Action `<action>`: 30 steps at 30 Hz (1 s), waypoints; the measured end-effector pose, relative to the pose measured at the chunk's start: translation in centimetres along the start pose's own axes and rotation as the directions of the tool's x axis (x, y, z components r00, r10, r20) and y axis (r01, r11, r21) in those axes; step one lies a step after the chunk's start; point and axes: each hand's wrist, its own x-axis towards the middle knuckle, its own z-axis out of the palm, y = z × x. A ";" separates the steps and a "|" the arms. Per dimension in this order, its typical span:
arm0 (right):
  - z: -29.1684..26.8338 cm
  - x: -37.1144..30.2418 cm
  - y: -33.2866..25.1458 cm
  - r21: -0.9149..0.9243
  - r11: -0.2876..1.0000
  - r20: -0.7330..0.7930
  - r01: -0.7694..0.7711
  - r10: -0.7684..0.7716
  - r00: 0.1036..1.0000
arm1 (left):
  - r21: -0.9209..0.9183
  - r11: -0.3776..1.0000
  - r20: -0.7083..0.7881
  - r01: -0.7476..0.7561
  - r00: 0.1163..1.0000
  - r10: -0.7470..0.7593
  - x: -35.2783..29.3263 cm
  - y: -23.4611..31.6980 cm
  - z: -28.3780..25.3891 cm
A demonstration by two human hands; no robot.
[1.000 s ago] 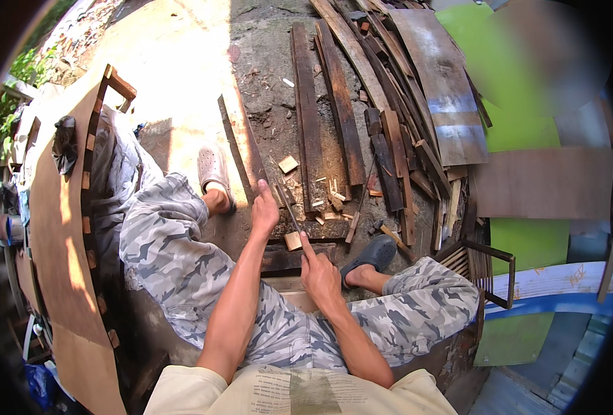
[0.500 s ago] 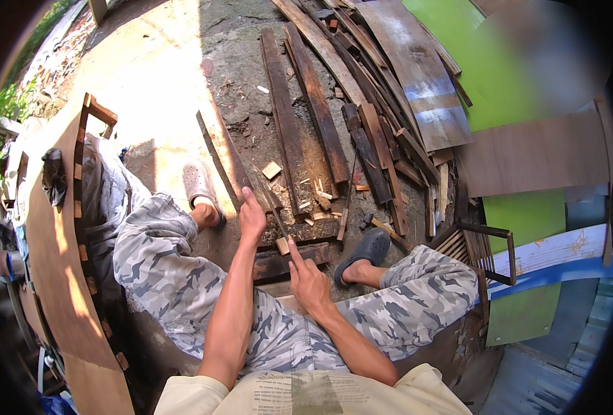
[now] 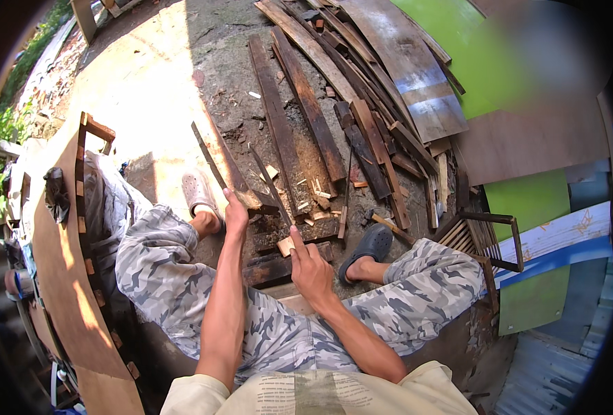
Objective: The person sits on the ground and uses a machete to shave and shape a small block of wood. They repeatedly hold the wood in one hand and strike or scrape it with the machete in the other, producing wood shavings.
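Seated among scrap boards, the left hand [image 3: 235,216] grips a long dark machete-like blade [image 3: 218,164] slanting up-left, while the right hand [image 3: 310,266], forefinger out, steadies a small pale wood block [image 3: 286,245] just right of it on a dark plank [image 3: 279,266].

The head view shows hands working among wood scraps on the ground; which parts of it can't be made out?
- Right hand: its palm side and grip on the small wood piece are hidden behind the hand's back.
- Left hand: the fingers cover where it grasps the thin stick.
- Upper right: a blurred patch hides what lies beyond the green sheet.
- Picture rim: dark fisheye border cuts off the plank pile.
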 end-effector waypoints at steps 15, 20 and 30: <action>0.9 0.3 1.2 0.057 0.990 0.355 -0.127 0.099 0.930 | -0.027 0.999 -0.025 0.024 0.999 -0.025 -2.8 2.2 -0.6; 0.3 -0.8 -1.2 0.029 0.996 0.160 -0.081 0.075 0.984 | -0.025 1.000 -0.049 -0.006 0.999 0.005 -2.3 2.2 -0.3; -2.0 1.1 -1.0 -0.238 0.957 0.259 -0.167 0.228 0.938 | 0.016 1.000 -0.050 0.000 0.999 0.001 -1.0 -0.8 -0.2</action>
